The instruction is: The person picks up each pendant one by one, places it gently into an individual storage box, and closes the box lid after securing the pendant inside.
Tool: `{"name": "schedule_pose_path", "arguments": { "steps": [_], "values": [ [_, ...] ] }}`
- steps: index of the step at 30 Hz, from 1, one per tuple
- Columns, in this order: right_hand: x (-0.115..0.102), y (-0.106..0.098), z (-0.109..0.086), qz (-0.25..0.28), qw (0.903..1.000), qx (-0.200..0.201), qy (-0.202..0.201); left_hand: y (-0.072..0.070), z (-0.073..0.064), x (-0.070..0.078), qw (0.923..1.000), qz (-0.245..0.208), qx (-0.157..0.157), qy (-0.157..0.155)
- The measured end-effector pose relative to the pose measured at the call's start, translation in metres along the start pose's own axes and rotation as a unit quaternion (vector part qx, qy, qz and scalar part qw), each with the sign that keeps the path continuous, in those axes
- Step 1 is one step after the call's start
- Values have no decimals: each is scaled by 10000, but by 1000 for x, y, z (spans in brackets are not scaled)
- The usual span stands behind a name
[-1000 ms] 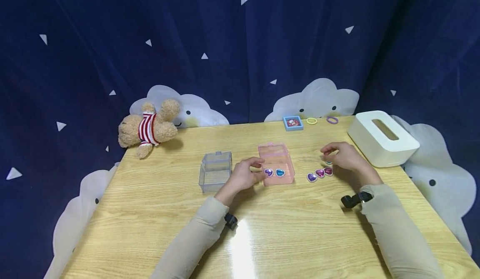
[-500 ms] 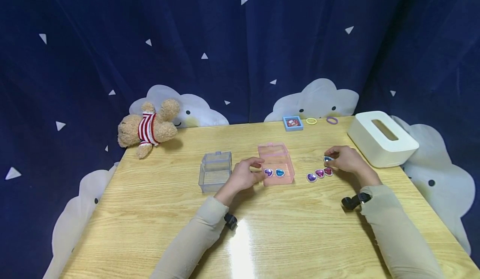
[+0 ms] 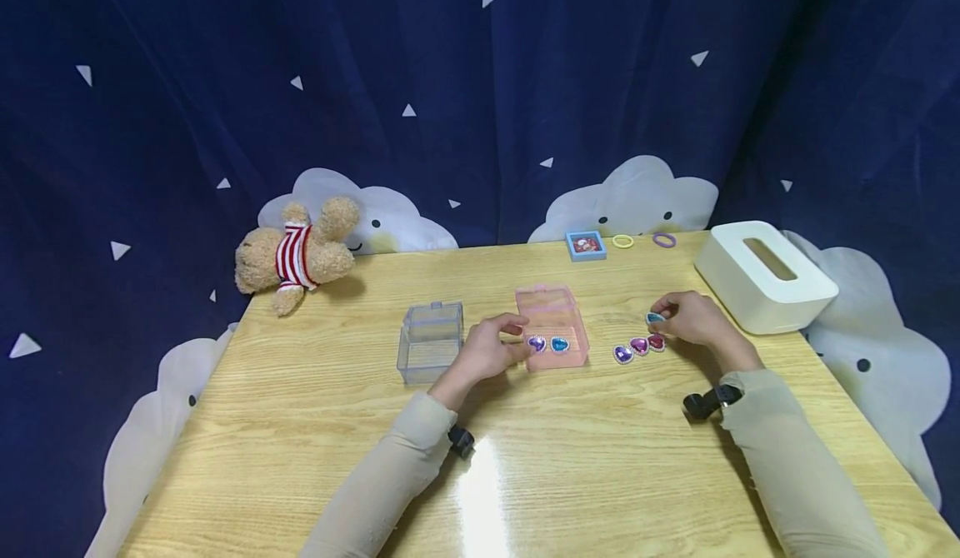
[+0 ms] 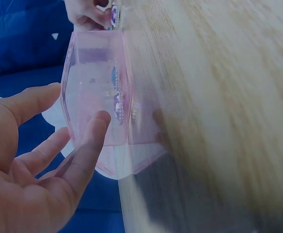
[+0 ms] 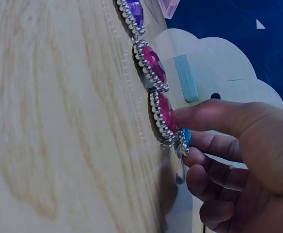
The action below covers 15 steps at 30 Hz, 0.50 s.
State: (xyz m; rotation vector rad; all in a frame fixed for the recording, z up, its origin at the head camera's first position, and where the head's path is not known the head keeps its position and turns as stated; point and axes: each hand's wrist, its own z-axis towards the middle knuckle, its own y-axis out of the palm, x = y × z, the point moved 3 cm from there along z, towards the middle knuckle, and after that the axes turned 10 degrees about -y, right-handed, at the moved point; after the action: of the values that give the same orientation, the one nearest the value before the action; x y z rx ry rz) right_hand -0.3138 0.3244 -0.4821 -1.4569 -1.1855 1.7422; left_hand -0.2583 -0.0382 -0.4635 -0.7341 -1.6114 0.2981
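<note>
My left hand (image 3: 489, 350) rests beside a pink see-through box (image 3: 558, 360) with its lid up, fingers loosely spread and fingertips right at its near side. Inside the box lie a purple heart gem (image 3: 537, 344) and a blue heart gem (image 3: 559, 345), both with silver beaded rims. To the right, my right hand (image 3: 692, 319) pinches another blue heart gem (image 3: 655, 318), which is tilted and partly hidden by the fingers in the right wrist view. Just in front of that hand lie a purple gem (image 3: 623, 355), a pink gem (image 3: 640, 346) and a red gem (image 5: 165, 111) in a row.
A grey see-through box (image 3: 431, 362) with its lid up stands left of the pink one. At the back are a teddy bear (image 3: 296, 258), a blue square frame (image 3: 586, 246), a yellow ring (image 3: 622, 241) and a purple ring (image 3: 664, 240). A white tissue box (image 3: 765, 279) stands at right.
My right hand has come down slightly, and its fingers have closed on the blue heart gem, tilting it up. The left hand and both boxes have stayed where they were.
</note>
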Motion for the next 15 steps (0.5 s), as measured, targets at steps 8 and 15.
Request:
{"name": "schedule_pose_path", "arguments": {
  "steps": [8,15],
  "values": [
    [-12,-6,1,271,9995,-31,-170,0,1,0,10000,12,11,-1],
    [-42,-12,5,337,9987,-21,-374,0,1,1,10000,33,9,34]
  ]
}}
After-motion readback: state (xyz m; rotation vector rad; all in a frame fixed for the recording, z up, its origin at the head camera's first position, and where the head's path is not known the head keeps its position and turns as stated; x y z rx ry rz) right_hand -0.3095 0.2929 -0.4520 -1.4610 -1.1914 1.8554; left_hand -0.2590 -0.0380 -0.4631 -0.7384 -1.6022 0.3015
